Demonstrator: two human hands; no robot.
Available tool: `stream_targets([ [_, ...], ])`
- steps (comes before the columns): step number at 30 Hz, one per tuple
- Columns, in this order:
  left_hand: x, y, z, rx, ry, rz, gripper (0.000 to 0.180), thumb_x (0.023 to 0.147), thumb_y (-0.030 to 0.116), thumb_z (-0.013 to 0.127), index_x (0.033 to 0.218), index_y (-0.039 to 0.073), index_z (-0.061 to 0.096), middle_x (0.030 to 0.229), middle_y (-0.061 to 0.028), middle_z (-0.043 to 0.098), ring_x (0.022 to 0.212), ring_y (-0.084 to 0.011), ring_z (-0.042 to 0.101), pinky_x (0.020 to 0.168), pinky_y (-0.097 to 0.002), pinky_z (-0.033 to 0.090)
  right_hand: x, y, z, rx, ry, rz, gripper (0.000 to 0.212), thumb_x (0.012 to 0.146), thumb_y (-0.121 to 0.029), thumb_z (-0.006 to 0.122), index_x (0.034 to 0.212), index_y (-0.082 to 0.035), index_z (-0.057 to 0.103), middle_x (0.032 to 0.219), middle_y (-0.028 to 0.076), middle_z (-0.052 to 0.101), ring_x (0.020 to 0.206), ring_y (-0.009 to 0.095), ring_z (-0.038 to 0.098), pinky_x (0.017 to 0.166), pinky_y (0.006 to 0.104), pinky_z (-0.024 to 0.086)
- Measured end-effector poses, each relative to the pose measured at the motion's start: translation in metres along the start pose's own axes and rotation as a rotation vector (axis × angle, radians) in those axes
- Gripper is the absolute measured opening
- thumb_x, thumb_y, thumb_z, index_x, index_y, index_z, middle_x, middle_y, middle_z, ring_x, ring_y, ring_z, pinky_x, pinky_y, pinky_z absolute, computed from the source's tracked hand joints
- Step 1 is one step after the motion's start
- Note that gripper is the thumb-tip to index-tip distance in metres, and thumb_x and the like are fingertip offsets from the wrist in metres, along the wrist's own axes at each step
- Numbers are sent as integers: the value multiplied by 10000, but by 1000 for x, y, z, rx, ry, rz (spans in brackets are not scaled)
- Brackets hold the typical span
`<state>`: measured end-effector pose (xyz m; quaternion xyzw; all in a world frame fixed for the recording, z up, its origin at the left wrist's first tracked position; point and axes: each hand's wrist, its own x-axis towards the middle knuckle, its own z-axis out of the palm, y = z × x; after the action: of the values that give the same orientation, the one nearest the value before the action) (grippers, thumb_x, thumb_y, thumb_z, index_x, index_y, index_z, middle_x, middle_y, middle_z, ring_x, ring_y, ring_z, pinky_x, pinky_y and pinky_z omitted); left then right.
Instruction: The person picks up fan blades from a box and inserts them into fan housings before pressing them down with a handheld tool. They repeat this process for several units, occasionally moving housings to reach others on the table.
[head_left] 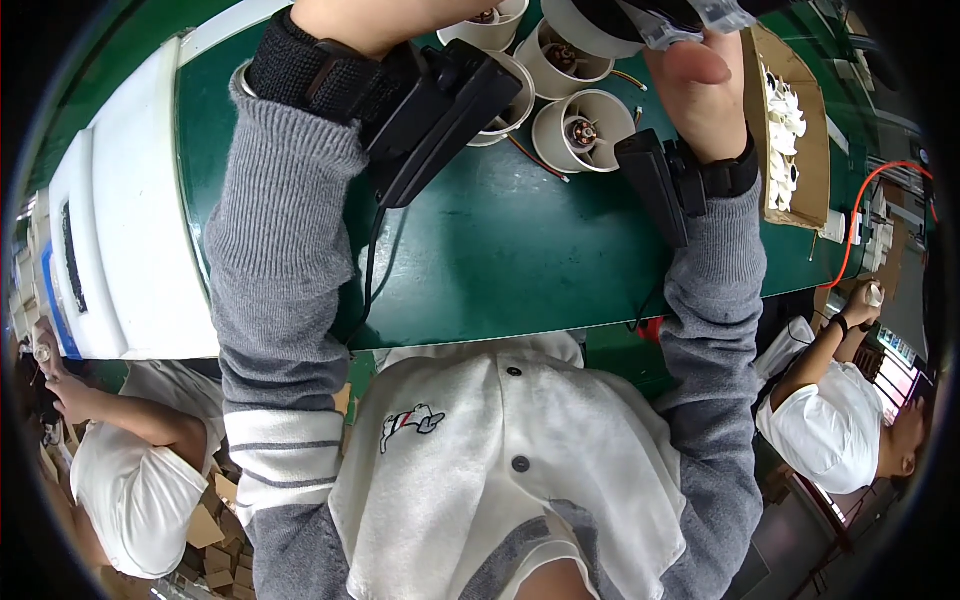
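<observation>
My left forearm (370,20), with a black strap and a black device at the wrist, runs out past the top edge, so the left hand itself is out of sight. At the top right my right hand (697,70) is partly visible, its thumb bent against a black part with clear plastic (690,22); the other fingers are hidden. Just left of it is a white round housing (585,28), cut off by the top edge. Below and left of that stand several off-white round cups (548,142), with small copper-wound motors (580,132) showing inside some.
Thin wires (540,158) trail from the cups onto the green table (500,260). A cardboard box (808,150) of small white parts stands right. A large white casing (130,220) is left. An orange cable (858,215) curves far right. One person (145,490) works at each side.
</observation>
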<state>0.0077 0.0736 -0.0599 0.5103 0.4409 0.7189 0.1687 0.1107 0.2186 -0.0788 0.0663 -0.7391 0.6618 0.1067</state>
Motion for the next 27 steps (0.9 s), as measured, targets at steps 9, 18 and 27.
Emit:
stream_targets([
  [9,2,0,-2,89,19,5,563,780,91,728,1263,-32,468,1141,-111,588,1029,-186,577,901,-308,463,1,4,2,-15,26,-32,1002,639,-718,637,1263,43,448,1181,97,543,1060,186,539,893,308,440],
  [18,0,-1,-3,92,13,-3,559,777,98,732,1257,-29,474,1126,-107,596,1015,-185,582,899,-307,463,1,5,1,-22,18,-36,1006,642,-715,636,1272,43,438,1196,99,532,1075,187,529,904,311,434],
  [27,4,9,-3,137,14,-30,573,762,101,747,1251,-30,480,1128,-117,600,1010,-186,591,893,-307,469,-5,-13,7,9,15,-40,990,664,-673,675,1301,36,406,1208,95,526,1090,196,521,919,314,419],
])
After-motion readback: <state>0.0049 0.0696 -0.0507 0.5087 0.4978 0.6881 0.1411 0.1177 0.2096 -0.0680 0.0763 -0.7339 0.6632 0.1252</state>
